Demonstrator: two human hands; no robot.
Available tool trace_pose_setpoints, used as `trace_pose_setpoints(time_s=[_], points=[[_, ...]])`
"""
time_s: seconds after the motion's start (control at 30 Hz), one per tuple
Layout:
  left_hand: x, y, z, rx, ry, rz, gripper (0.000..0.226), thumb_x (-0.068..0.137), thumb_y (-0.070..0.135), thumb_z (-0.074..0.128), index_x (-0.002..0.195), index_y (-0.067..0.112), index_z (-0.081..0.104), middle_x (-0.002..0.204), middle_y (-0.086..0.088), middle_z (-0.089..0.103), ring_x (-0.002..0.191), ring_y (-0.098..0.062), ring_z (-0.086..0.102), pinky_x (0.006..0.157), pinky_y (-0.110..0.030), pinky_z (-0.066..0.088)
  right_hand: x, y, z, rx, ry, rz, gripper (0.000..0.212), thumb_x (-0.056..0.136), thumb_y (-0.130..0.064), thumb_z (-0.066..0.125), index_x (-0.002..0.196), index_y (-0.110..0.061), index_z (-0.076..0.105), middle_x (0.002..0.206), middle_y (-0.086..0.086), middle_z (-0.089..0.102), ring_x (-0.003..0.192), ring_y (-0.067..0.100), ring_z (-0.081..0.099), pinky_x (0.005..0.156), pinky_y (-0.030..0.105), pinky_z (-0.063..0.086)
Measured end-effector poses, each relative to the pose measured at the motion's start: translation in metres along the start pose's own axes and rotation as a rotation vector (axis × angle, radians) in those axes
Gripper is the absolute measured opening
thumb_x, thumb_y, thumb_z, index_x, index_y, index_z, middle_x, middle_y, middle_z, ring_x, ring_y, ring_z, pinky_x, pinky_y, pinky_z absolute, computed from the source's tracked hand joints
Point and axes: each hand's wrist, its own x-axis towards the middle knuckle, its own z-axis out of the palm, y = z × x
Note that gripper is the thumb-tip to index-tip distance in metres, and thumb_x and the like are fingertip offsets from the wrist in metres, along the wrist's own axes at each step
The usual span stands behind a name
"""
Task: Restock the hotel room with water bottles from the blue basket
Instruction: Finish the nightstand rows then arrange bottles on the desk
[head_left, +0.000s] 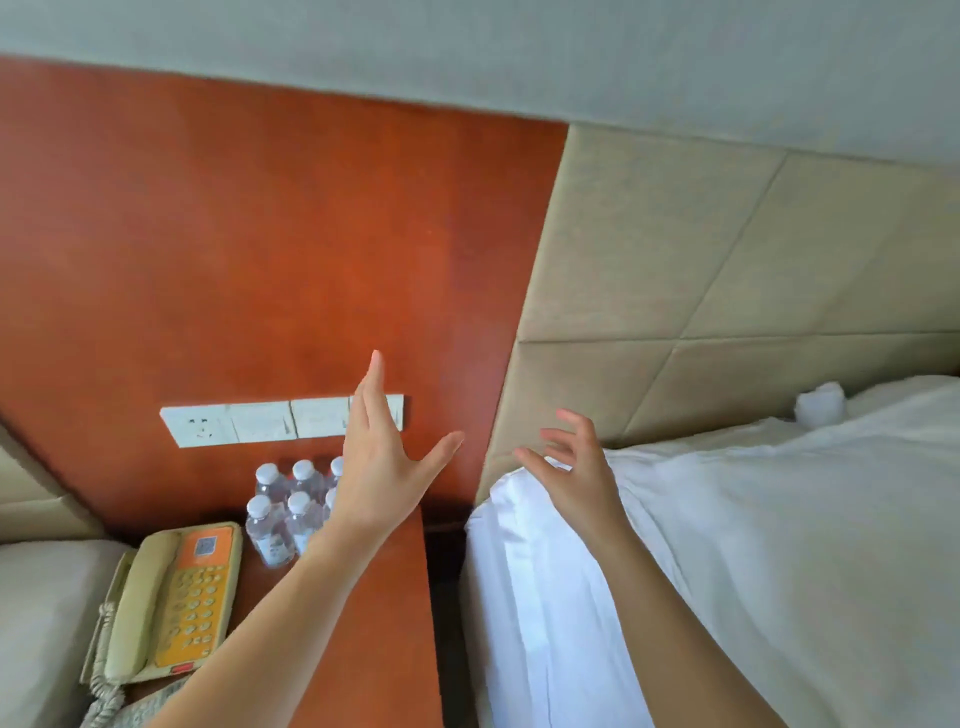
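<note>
1. Mid-frame, the left hand (382, 467) and right hand (569, 467) are empty, fingers loose.
2. The water bottles (283, 506) stand clustered lower left on the nightstand (384, 597), near the telephone (182, 597).
3. The blue basket is out of view; probably best to set further bottles upright beside the cluster.

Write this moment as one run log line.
left hand: open, empty; right hand: open, empty; water bottles: upright on nightstand, beside telephone

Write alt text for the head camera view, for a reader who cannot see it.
The left hand hovers open over a wooden nightstand holding a cluster of water bottles and a telephone; the right hand, empty, hovers over the white bed beside it.
</note>
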Motion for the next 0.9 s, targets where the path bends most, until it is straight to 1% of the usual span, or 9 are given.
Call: trace_pose_setpoints(time_s=[0.17, 0.27, 0.33, 0.43, 0.5, 0.63, 0.7, 0.8, 0.9], points=[[0.013, 0.093, 0.022, -0.092, -0.093, 0.172, 0.108, 0.08, 0.042, 0.074, 0.154, 0.003, 0.005, 0.161, -0.012, 0.013, 0.149, -0.021, 0.015, 0.12, -0.037, 0.022, -0.019, -0.04, -0.095, -0.005, 0.132, -0.027, 0.066, 0.082, -0.025, 0.078, 0.137, -0.024, 0.041, 0.12, -0.006, 0.058, 0.113, 0.01, 0.057, 0.092, 0.023, 0.043], [0.021, 0.144, 0.032, -0.166, -0.124, 0.272, 0.109, 0.08, 0.039, 0.076, 0.153, -0.001, 0.006, 0.161, -0.013, 0.013, 0.148, -0.015, 0.01, 0.12, -0.034, 0.018, -0.037, -0.061, -0.145, -0.034, 0.229, -0.041, 0.065, 0.082, -0.027, 0.078, 0.135, -0.028, 0.042, 0.121, -0.006, 0.057, 0.11, 0.009, 0.057, 0.095, 0.026, 0.045], [0.025, 0.174, 0.038, -0.244, -0.154, 0.309, 0.11, 0.079, 0.039, 0.077, 0.153, 0.0, 0.006, 0.16, -0.013, 0.014, 0.144, -0.008, 0.009, 0.12, -0.031, 0.016, -0.054, -0.07, -0.174, -0.062, 0.31, -0.043, 0.066, 0.082, -0.029, 0.078, 0.136, -0.031, 0.041, 0.121, -0.007, 0.058, 0.104, 0.005, 0.057, 0.089, 0.024, 0.045], [0.024, 0.212, 0.047, -0.345, -0.226, 0.363, 0.111, 0.08, 0.037, 0.078, 0.154, 0.001, 0.004, 0.16, -0.012, 0.014, 0.146, -0.009, 0.011, 0.118, -0.024, 0.012, -0.083, -0.084, -0.203, -0.095, 0.43, -0.04, 0.068, 0.081, -0.032, 0.078, 0.137, -0.029, 0.04, 0.119, -0.009, 0.059, 0.107, 0.009, 0.058, 0.089, 0.025, 0.044], [0.02, 0.229, 0.053, -0.387, -0.31, 0.409, 0.112, 0.08, 0.038, 0.078, 0.154, 0.003, 0.002, 0.16, -0.012, 0.013, 0.149, -0.016, 0.011, 0.119, -0.026, 0.013, -0.108, -0.091, -0.216, -0.1, 0.524, -0.021, 0.066, 0.081, -0.034, 0.079, 0.134, -0.031, 0.04, 0.115, -0.011, 0.059, 0.109, 0.012, 0.058, 0.095, 0.029, 0.046], [0.003, 0.249, 0.055, -0.453, -0.494, 0.48, 0.118, 0.076, 0.053, 0.073, 0.155, 0.008, -0.002, 0.162, -0.007, 0.009, 0.15, -0.017, 0.01, 0.122, -0.039, 0.014, -0.165, -0.101, -0.224, -0.112, 0.701, 0.012, 0.061, 0.082, -0.034, 0.079, 0.128, -0.036, 0.039, 0.111, -0.012, 0.058, 0.106, 0.015, 0.058, 0.093, 0.028, 0.048], [-0.011, 0.258, 0.055, -0.486, -0.572, 0.507, 0.117, 0.077, 0.05, 0.074, 0.156, 0.01, -0.002, 0.164, -0.005, 0.007, 0.15, -0.017, 0.009, 0.122, -0.046, 0.014, -0.199, -0.104, -0.219, -0.106, 0.802, 0.039, 0.063, 0.081, -0.032, 0.079, 0.13, -0.032, 0.04, 0.112, -0.008, 0.059, 0.106, 0.017, 0.059, 0.094, 0.028, 0.049], [-0.039, 0.275, 0.052, -0.561, -0.689, 0.52, 0.116, 0.078, 0.048, 0.076, 0.156, 0.014, -0.002, 0.164, 0.002, 0.006, 0.15, -0.014, 0.009, 0.122, -0.05, 0.012, -0.248, -0.106, -0.21, -0.112, 0.922, 0.094, 0.066, 0.081, -0.034, 0.079, 0.134, -0.031, 0.039, 0.114, -0.008, 0.06, 0.106, 0.015, 0.059, 0.084, 0.019, 0.046], [-0.075, 0.294, 0.047, -0.643, -0.801, 0.617, 0.113, 0.077, 0.052, 0.074, 0.156, 0.016, 0.001, 0.164, 0.002, 0.009, 0.15, -0.017, 0.013, 0.122, -0.052, 0.011, -0.3, -0.115, -0.204, -0.117, 1.051, 0.133, 0.065, 0.082, -0.03, 0.079, 0.134, -0.029, 0.04, 0.115, -0.007, 0.06, 0.107, 0.016, 0.059, 0.088, 0.023, 0.046]])
